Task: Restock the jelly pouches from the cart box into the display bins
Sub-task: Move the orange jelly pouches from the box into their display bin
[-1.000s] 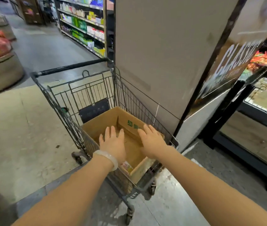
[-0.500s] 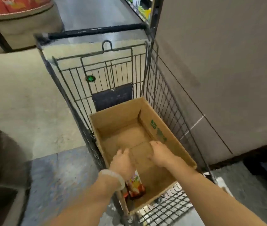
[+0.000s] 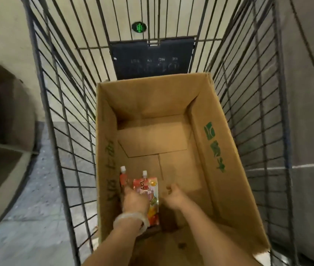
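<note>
Under the left hand: two jelly pouches [image 3: 148, 192] lie flat at the box's near left corner, caps pointing away.
Left hand [image 3: 134, 199]: resting on the pouches; whether the fingers have closed cannot be told.
Right hand [image 3: 173, 195]: just beside them, loosely curled, holding nothing.
Box [image 3: 215, 150]: bare floor ahead of both hands.
Progress: likely near the end; these last pouches still need binning; no bins in view.
</note>
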`<state>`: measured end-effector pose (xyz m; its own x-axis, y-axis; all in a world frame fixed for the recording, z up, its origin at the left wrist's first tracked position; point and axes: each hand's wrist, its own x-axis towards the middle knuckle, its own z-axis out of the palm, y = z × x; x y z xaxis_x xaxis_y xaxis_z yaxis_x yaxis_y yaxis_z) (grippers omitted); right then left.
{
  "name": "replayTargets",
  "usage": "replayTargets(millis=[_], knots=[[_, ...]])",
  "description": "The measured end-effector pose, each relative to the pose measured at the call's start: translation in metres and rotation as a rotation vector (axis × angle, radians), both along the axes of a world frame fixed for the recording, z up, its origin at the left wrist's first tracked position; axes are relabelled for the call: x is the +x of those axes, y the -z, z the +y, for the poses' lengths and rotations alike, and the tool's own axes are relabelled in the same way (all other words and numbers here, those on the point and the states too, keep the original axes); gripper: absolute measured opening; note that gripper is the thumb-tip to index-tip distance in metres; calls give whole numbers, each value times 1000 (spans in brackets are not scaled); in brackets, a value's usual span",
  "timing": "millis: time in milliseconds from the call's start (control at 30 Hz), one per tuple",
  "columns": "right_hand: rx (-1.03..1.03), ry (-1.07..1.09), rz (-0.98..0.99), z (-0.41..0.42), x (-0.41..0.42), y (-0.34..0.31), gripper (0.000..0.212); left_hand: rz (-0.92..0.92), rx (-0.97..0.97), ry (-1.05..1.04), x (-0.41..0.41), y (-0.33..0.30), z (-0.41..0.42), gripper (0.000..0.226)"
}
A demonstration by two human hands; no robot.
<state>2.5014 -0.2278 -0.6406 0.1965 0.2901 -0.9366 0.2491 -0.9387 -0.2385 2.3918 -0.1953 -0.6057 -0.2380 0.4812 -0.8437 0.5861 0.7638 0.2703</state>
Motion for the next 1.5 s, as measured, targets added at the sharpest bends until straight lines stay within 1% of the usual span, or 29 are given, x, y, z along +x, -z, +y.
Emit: replayTargets(millis=[33, 100, 167, 233, 267, 300, 367, 467, 533, 633, 733, 800, 867, 933, 1000, 1067, 1133, 1167, 1233, 1300, 1367, 1433, 1500], knots=[[-12, 26, 28, -1, -3, 10, 61, 48, 22, -63, 4, 7, -2, 74], [-38, 76, 58, -2, -13, 27, 55, 166, 29, -58, 8, 20, -5, 65], [-39, 157, 74, -2, -24, 39, 46, 222, -40, -36, 9, 29, -5, 54], [-19, 265, 66, 1, -34, 51, 34, 216, -126, 14, 7, 35, -5, 49], [-10, 289, 49, 3, -36, 55, 30, 208, -136, 45, 6, 37, -6, 48], [-13, 299, 37, 4, -37, 57, 32, 191, -127, 60, 4, 40, -8, 47], [1, 307, 56, 7, -37, 60, 36, 141, -106, 52, 0, 47, -11, 42], [55, 251, 56, 7, -29, 62, 23, 110, -85, -26, -3, 58, -12, 46], [63, 234, 13, 7, -16, 64, 14, 114, -60, -35, -3, 63, -11, 50], [53, 179, -114, 7, 20, 66, 25, 159, -42, 31, 0, 70, -7, 60], [67, 170, -225, 4, 57, 72, 24, 218, -14, 76, 1, 82, -2, 64], [59, 213, -211, 1, 70, 76, 24, 246, -25, 96, 2, 88, -2, 64], [31, 255, -152, 0, 69, 79, 34, 244, -29, 114, 1, 92, -1, 64], [19, 270, -137, 0, 62, 83, 47, 271, -49, 171, 2, 94, 0, 69], [25, 299, -130, 2, 54, 83, 46, 282, -37, 154, 3, 91, 0, 70], [58, 298, -123, 4, 47, 81, 41, 278, 34, 123, 4, 86, -4, 62], [73, 247, -130, 6, 42, 77, 42, 274, 88, 139, 4, 82, -10, 49], [76, 232, -124, 7, 41, 73, 43, 251, 97, 104, 4, 82, -13, 43], [97, 248, -70, 6, 40, 64, 42, 151, 85, -41, 6, 76, -12, 37], [124, 308, 3, 6, 42, 49, 37, 10, 67, -214, 7, 63, -6, 38], [178, 367, 64, 7, 46, 30, 29, -171, 48, -358, 6, 42, 1, 35], [251, 408, 126, 12, 54, 7, 26, -342, 37, -429, 3, 18, 9, 24], [317, 401, 176, 20, 63, -22, 25, -475, 75, -442, 1, -10, 18, 18]])
